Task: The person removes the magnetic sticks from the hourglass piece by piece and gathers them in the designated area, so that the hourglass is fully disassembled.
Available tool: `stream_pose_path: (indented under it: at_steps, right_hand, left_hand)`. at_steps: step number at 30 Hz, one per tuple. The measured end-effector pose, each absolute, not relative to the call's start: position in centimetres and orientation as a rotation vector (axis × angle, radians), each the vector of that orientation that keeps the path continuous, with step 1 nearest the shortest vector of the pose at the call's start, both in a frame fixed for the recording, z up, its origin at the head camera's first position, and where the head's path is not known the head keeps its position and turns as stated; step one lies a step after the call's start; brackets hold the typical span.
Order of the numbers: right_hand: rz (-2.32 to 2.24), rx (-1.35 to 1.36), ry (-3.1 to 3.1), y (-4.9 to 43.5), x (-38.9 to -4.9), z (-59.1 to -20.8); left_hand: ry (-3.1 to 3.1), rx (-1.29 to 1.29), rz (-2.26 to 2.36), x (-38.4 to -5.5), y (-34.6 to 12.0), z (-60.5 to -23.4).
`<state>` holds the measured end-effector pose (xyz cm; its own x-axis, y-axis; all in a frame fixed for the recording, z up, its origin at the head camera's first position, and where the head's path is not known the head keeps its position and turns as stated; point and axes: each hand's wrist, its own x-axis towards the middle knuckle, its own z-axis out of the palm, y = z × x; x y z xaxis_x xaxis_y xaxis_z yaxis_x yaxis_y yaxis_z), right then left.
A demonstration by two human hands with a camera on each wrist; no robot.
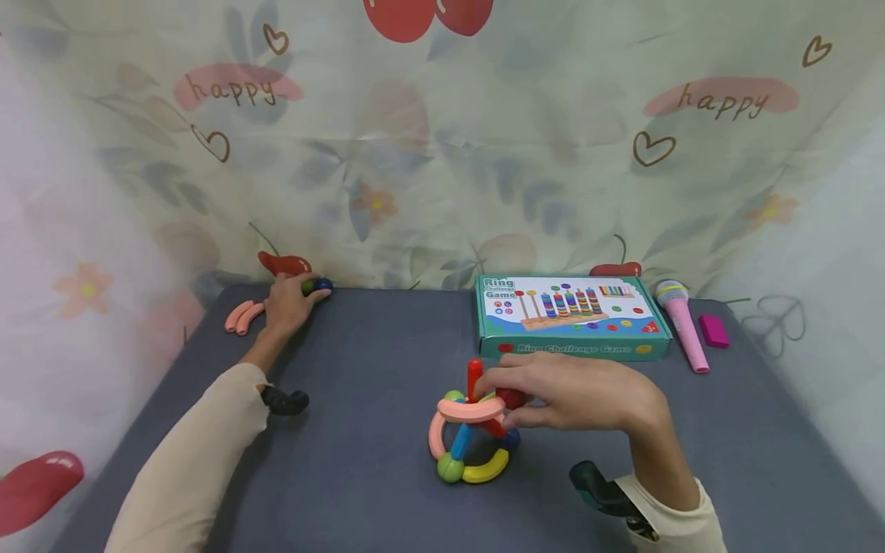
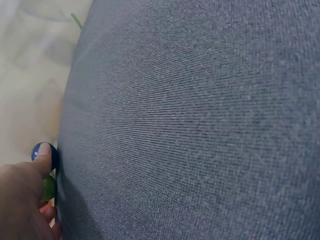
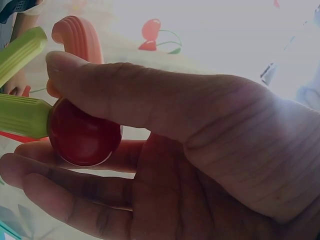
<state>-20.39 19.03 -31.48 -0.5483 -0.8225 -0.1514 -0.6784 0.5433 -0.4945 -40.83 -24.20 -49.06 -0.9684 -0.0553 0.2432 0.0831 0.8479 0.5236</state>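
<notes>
My right hand [image 1: 581, 392] pinches the red ball [image 3: 82, 132] of a toy frame [image 1: 462, 439] near the middle of the surface [image 1: 359, 384].
In this frame I see a red rod [image 1: 474, 376] pointing upward, a pink arc [image 1: 470, 411] across the upper part, and a yellow arc [image 1: 487, 468] beside a light green ball [image 1: 449, 468] at the bottom. Behind it is the game box [image 1: 553, 307], and to the right of this box lie a pink toy microphone [image 1: 686, 330] and a magenta block [image 1: 714, 331]. At the far left corner, the thumb of my left hand [image 1: 286, 303] touches a blue ball [image 1: 323, 285], next to a dark green ball [image 1: 307, 287]; whether this hand grasps them, I cannot tell. Two pink curved pieces [image 1: 238, 315] lie just beside it.
</notes>
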Motion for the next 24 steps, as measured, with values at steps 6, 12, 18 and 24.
stream_pose_path:
  at_steps: [6,12,18,24]
  right_hand:
    - [-0.544,-1.243,2.421,19.1,-20.4,-31.5]
    - [-0.530,-1.234,2.426,19.1,-20.3,-31.4]
    - [-0.532,-1.230,2.426,19.0,-20.1,-31.4]
    - [-0.566,-1.224,2.429,19.2,-20.1,-31.4]
  left_hand:
    - [-2.772,-0.010,-0.801,-40.9,-24.5,-49.1]
    - [-2.761,-0.035,-0.853,-40.6,-24.7,-48.8]
    - [-2.718,-0.029,-0.953,-39.9,-24.9,-48.2]
    - [-2.735,-0.092,-1.000,-38.1,-23.6,-45.3]
